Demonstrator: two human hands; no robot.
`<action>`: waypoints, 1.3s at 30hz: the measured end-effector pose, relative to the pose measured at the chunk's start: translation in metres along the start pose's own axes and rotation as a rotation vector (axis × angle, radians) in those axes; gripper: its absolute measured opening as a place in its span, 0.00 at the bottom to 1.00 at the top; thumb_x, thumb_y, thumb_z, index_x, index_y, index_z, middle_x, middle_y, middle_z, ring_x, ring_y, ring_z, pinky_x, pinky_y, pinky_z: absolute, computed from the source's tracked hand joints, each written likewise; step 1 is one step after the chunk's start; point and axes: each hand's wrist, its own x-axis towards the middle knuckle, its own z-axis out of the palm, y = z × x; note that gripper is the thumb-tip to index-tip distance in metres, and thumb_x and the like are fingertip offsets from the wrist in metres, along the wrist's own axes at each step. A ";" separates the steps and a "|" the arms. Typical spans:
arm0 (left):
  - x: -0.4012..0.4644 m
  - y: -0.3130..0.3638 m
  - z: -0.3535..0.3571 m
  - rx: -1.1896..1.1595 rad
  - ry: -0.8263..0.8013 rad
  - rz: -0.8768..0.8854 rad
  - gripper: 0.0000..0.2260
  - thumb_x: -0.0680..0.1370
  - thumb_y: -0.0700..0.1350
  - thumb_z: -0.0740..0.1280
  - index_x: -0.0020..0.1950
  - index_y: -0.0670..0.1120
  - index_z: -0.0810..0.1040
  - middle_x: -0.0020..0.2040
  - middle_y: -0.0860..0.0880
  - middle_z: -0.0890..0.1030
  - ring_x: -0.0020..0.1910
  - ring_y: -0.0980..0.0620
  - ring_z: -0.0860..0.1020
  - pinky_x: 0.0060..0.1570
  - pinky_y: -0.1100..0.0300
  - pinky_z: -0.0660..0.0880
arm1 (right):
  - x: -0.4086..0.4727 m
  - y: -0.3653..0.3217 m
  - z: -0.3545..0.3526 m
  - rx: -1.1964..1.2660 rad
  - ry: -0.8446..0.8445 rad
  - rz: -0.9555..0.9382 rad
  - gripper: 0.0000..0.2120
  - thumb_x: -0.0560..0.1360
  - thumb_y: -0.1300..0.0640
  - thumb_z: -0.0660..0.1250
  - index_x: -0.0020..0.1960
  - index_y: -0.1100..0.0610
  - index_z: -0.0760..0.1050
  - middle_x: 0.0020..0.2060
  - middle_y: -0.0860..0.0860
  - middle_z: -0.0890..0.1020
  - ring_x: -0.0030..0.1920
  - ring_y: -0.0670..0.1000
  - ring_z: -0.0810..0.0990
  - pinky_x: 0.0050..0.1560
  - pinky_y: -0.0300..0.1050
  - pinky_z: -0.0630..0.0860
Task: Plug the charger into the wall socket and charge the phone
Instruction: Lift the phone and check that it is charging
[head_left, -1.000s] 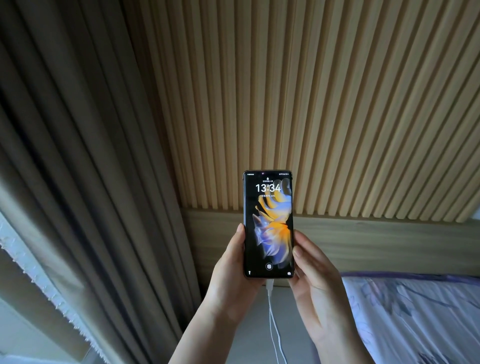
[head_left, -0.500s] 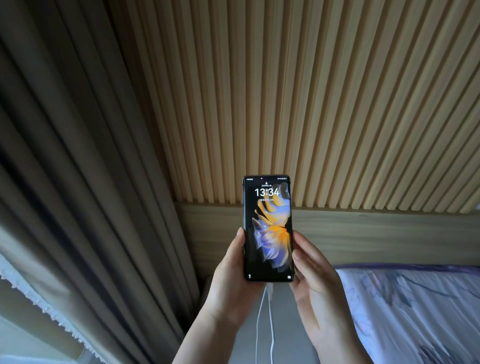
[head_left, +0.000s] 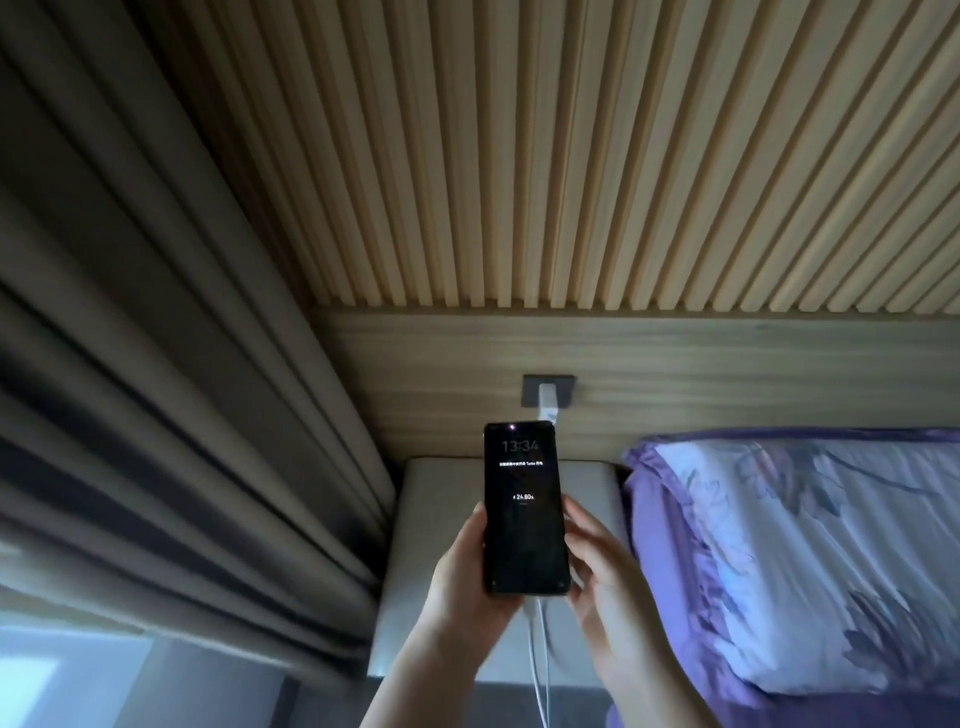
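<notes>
I hold a black phone (head_left: 523, 512) upright in front of me. Its dark screen shows 13:34 and a charging figure of 24.80. My left hand (head_left: 465, 577) grips its left edge and back. My right hand (head_left: 602, 566) touches its right edge with the fingers. A white cable (head_left: 538, 660) is plugged into the phone's bottom and hangs down between my forearms. On the wooden panel above the phone, a white charger (head_left: 548, 402) sits in the grey wall socket (head_left: 565, 389).
A grey bedside table (head_left: 415, 545) stands below the socket, behind the phone. To the right lies a purple floral pillow (head_left: 795, 545) on the bed. Heavy beige curtains (head_left: 156, 389) hang on the left. A slatted wooden wall (head_left: 571, 156) rises above.
The view has tilted down, so the socket, charger and bedside table now show. The phone's screen changed from the colourful wallpaper to a dark charging display.
</notes>
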 end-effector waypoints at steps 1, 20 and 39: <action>0.005 -0.005 -0.005 -0.014 0.022 -0.022 0.14 0.82 0.45 0.55 0.54 0.42 0.79 0.43 0.43 0.86 0.41 0.48 0.85 0.35 0.58 0.81 | 0.004 0.006 -0.003 0.002 0.013 0.033 0.18 0.77 0.63 0.57 0.63 0.51 0.76 0.58 0.49 0.83 0.59 0.48 0.79 0.47 0.43 0.74; 0.118 -0.076 -0.146 0.175 0.408 -0.181 0.11 0.79 0.44 0.60 0.45 0.49 0.83 0.36 0.52 0.86 0.37 0.50 0.81 0.36 0.60 0.75 | 0.100 0.157 -0.062 -0.064 0.227 0.432 0.13 0.75 0.62 0.61 0.42 0.53 0.84 0.40 0.47 0.85 0.49 0.49 0.80 0.46 0.46 0.74; 0.217 -0.094 -0.208 0.647 0.527 -0.169 0.17 0.74 0.34 0.60 0.56 0.47 0.82 0.37 0.47 0.80 0.33 0.50 0.75 0.35 0.61 0.72 | 0.182 0.229 -0.087 -0.252 0.312 0.584 0.08 0.74 0.59 0.61 0.44 0.52 0.79 0.41 0.48 0.83 0.45 0.47 0.80 0.51 0.47 0.70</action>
